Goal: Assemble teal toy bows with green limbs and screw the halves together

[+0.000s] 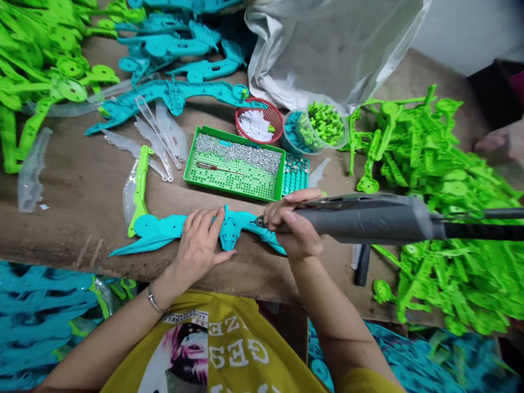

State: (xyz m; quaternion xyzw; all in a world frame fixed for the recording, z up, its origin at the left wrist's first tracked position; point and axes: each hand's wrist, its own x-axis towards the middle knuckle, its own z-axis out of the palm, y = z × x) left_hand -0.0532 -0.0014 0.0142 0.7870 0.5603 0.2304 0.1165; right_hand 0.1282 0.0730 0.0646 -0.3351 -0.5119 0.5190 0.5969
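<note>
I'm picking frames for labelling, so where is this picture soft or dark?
Head view: tray and left hand fairly clear; green parts on the right look smeared; black box at upper right sinks into shadow.

turquoise piece (230, 230): part under left hand (201, 243) | tool cable (487, 231): cut off | right green heap (454, 188): cut off

Shirt (229, 305): mustard-yellow fabric, soft folds.
Lg. lettering (238, 355): wht caps, upside down in view, incl. "GES"; rest partly cut off.
Sm. print (197, 315): dk text on pale strip, reads approx. "LOSEMYSELF".
Graphic (190, 349): printed portrait in pink, blk & wht, L of lettering.
R sleeve (364, 379): same mustard-yellow, at btm edge of view.
Bracelet (152, 297): slim silver-col. metal band, L wrist.
L hand (200, 240) & R hand (297, 224): bare.
</note>
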